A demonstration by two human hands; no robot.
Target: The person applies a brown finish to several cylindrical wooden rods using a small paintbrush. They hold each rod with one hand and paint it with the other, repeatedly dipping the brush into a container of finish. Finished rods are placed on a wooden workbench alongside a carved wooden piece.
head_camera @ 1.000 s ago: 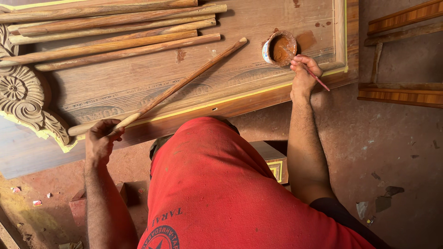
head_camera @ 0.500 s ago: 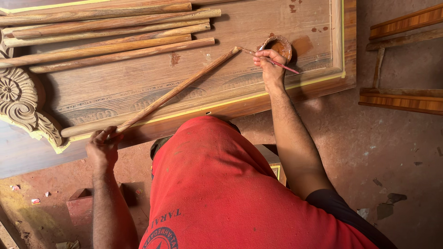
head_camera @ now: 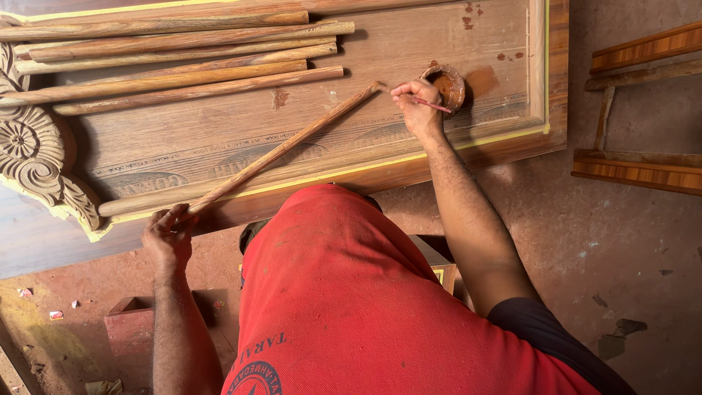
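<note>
My left hand [head_camera: 167, 232] pinches the near end of a long wooden stick [head_camera: 281, 148], fingers closed around it just off the near edge of the wooden panel [head_camera: 219, 139] that carries everything. The stick lies on a slant across the panel, its long axis running from my left hand away and to the right, so its far tip ends right beside my right hand [head_camera: 417, 102]. That hand is closed on a thin brush [head_camera: 430, 105] held like a pen, its handle pointing right toward the small cup of brown stain [head_camera: 447, 83], which stands just beyond my knuckles near the panel's far right corner. The bristle end points at the stick's far tip; I cannot tell whether it touches the wood. So my right hand is the nearer one to the end being worked, while my left only steadies the opposite end. A row of other sticks [head_camera: 175, 51] lies along the far edge, well apart from this one, and a carved scroll [head_camera: 33, 157] sits at the left edge.
</note>
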